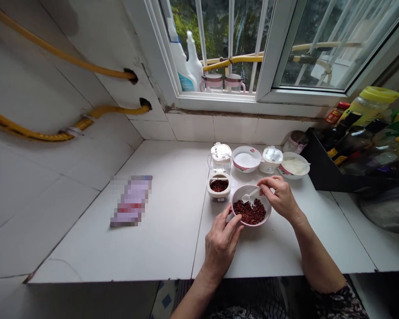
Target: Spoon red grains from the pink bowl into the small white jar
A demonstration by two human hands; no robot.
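My left hand [223, 235] holds the rim of a white bowl [268, 212] on its left side, thumb and fingers closed on it. In the bowl lie dark red-brown grains [252, 213] that look like Sichuan peppercorns. A small white spoon [251, 194] is pinched in my right hand [279, 195], its head inside the bowl just above the grains. Left of the bowl stands a seasoning jar [218, 195] with its lid up, holding the same grains. Behind it is a clear-lidded white jar [221, 153].
Behind the bowl are a bowl of white powder [246, 158], a lidded jar [271, 159] and a bowl of pale flakes [294, 165]. A black box [322, 173] of bottles stands at right. A blurred purple packet [131, 201] lies at left. Yellow pipes [109, 110] run along the wall.
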